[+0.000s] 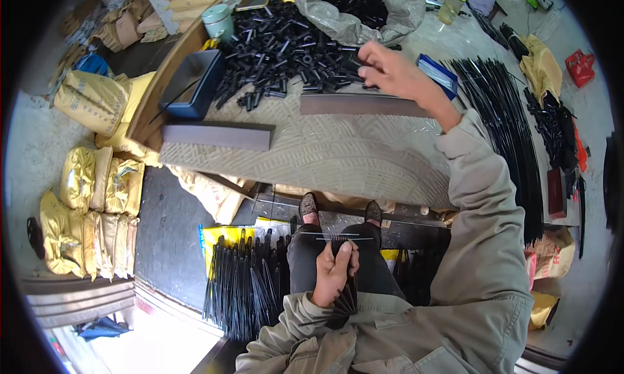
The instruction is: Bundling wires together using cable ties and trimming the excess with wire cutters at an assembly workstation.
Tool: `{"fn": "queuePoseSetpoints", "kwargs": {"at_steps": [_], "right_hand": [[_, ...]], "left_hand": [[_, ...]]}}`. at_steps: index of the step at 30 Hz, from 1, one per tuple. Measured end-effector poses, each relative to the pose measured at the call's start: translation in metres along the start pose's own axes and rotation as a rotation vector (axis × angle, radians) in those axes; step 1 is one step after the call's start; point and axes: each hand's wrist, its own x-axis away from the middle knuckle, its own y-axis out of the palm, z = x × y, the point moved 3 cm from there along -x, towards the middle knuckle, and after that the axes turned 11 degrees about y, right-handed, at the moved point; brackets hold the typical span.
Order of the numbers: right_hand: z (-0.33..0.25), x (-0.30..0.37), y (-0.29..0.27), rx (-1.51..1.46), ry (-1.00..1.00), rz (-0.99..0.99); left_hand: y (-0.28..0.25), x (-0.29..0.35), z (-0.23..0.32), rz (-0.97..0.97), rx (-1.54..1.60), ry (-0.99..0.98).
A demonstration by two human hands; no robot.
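Observation:
My right hand reaches out over the table, fingers curled at the edge of a heap of small black tube pieces. Whether it grips one I cannot tell. My left hand rests in my lap, shut on a fanned bundle of thin black rods; two thin rods stick out sideways above its fingers. A grey flat bar lies on the table just below my right hand.
A second grey bar and a dark blue tray lie at the table's left. A grey sack of black parts stands at the back. Long black rods lie right; more rods stand by my knee. Yellow sacks are stacked left.

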Motion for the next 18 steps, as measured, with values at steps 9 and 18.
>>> {"fn": "queuePoseSetpoints", "kwargs": {"at_steps": [9,18], "right_hand": [[-0.028,-0.022,0.030,-0.658,0.025,0.188],[-0.038,-0.057,0.077,0.762,-0.042,0.012]], "left_hand": [[0.010,0.014,0.007,-0.038,0.053,0.036],[0.012,0.021,0.010,-0.052,0.051,0.062]]}}
